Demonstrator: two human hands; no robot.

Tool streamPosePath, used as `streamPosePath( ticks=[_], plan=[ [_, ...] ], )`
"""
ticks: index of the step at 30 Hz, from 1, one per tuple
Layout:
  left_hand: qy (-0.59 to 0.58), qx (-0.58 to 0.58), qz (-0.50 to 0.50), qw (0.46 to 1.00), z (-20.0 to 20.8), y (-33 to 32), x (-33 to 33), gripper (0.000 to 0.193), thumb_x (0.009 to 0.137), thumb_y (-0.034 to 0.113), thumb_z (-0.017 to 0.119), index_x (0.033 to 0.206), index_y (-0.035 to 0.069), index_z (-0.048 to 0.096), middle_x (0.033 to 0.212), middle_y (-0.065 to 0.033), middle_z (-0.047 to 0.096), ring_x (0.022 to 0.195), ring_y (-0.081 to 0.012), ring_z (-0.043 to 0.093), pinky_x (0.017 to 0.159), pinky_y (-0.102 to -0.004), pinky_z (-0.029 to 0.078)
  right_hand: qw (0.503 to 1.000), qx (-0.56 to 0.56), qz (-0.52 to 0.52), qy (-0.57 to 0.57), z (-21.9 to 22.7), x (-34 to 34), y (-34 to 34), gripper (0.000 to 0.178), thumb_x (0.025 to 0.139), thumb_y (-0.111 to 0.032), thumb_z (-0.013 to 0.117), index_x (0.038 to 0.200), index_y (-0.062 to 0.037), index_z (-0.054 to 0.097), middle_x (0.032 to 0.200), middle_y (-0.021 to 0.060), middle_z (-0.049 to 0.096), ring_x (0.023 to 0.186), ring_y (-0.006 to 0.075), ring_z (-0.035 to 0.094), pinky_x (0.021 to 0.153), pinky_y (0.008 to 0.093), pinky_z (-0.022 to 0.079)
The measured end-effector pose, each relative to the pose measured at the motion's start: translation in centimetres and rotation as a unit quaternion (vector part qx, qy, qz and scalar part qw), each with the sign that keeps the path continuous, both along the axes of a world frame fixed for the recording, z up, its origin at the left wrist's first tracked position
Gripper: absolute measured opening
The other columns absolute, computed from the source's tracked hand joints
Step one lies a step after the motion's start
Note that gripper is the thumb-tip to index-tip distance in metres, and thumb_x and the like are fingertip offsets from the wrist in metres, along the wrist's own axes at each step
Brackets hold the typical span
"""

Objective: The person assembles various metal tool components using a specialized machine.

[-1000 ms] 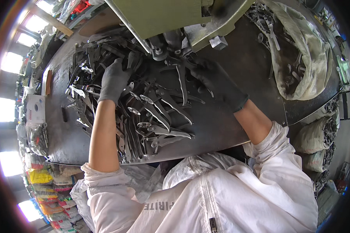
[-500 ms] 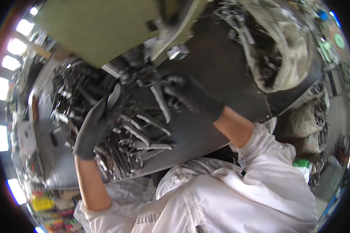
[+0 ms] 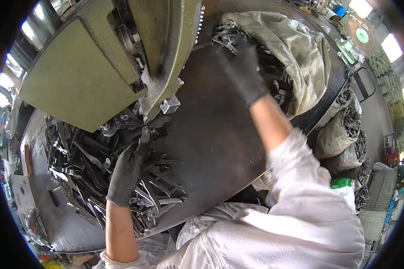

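Note:
My left hand (image 3: pixel 126 175), in a dark grey glove, is closed on a flat metal lever (image 3: pixel 144 135). The lever's holed end sticks up past my fingertips, just below the machine's lower tip. Around and under this hand lies a pile of curved metal levers (image 3: pixel 87 154). My right hand (image 3: pixel 244 74), also gloved, reaches far out to the mouth of a pale cloth sack (image 3: pixel 307 74) holding more metal parts (image 3: pixel 231 35). Motion smears its fingers, so I cannot tell whether they hold anything.
A large olive-green machine (image 3: pixel 78 76) stands over the table's far left side, with a small metal block (image 3: pixel 169 105) at its lower edge. The dark tabletop (image 3: pixel 211 152) lies between the pile and the sack. Filled sacks (image 3: pixel 334 139) and a fan (image 3: pixel 362 35) are at the right.
My right hand has gone from beside the machine's tip, over the table, out to the sack at the far right. My left hand stays by the pile with a lever. The view has shifted.

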State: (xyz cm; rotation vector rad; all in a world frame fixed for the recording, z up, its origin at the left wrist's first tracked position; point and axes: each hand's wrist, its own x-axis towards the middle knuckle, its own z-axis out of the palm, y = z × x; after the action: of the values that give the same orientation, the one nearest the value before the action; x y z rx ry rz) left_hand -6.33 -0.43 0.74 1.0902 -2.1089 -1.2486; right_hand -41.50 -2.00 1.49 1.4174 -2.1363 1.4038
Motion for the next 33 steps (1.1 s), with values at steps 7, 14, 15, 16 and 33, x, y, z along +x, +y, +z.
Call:
streamPosePath(
  ticks=[7,14,15,16,33],
  plan=[
    [-0.021,0.124,0.035,0.991,0.8,1.2,-1.3,0.038,0.092,0.033,0.049,0.096,-0.004,0.057,0.074,-0.0069,0.057,0.067,-0.0116,0.05,0.061,-0.0279,0.041,0.989,0.091,0.059,0.103,-1.4,-13.3,-2.4,0.047,0.086,-0.031,0.052,0.122,-0.0025,0.049,0.118,0.0204,0.054,0.114,0.0364,0.048,0.096,0.0381,0.037],
    [0.006,0.234,0.128,0.964,2.2,1.0,-0.6,0.05,0.091,0.041,0.05,0.113,-0.004,0.054,0.095,-0.0064,0.061,0.085,-0.0104,0.054,0.077,-0.0233,0.042,0.991,0.057,-0.027,0.122,-0.8,-7.0,3.7,0.039,0.081,-0.013,0.05,0.118,-0.002,0.052,0.111,0.0199,0.058,0.104,0.034,0.055,0.092,0.0388,0.04],
    [0.002,0.234,0.126,0.964,1.9,0.9,-1.0,0.05,0.091,0.041,0.05,0.113,-0.004,0.054,0.095,-0.0064,0.061,0.085,-0.0104,0.054,0.077,-0.0233,0.042,0.991,0.058,-0.029,0.118,-0.7,-6.6,4.4,0.039,0.081,-0.013,0.05,0.118,-0.002,0.052,0.111,0.0199,0.058,0.104,0.034,0.055,0.092,0.0388,0.04],
    [0.004,0.206,0.141,0.968,1.6,0.8,-1.3,0.047,0.092,0.039,0.048,0.111,-0.003,0.056,0.089,-0.0027,0.06,0.077,-0.0081,0.051,0.07,-0.022,0.04,0.995,0.045,-0.011,0.087,-0.2,-6.1,4.8,0.039,0.08,-0.011,0.051,0.118,-0.0023,0.052,0.111,0.019,0.059,0.103,0.0333,0.055,0.09,0.038,0.041],
    [0.025,0.215,0.148,0.965,0.8,0.0,-0.8,0.046,0.093,0.036,0.046,0.116,-0.003,0.053,0.095,-0.0047,0.061,0.081,-0.0085,0.053,0.071,-0.0231,0.043,0.849,0.119,0.309,-0.412,0.1,8.9,5.9,0.027,0.085,-0.02,0.058,0.105,-0.0027,0.06,0.07,0.0016,0.057,0.056,0.0079,0.052,0.052,0.0222,0.043]
  ],
)
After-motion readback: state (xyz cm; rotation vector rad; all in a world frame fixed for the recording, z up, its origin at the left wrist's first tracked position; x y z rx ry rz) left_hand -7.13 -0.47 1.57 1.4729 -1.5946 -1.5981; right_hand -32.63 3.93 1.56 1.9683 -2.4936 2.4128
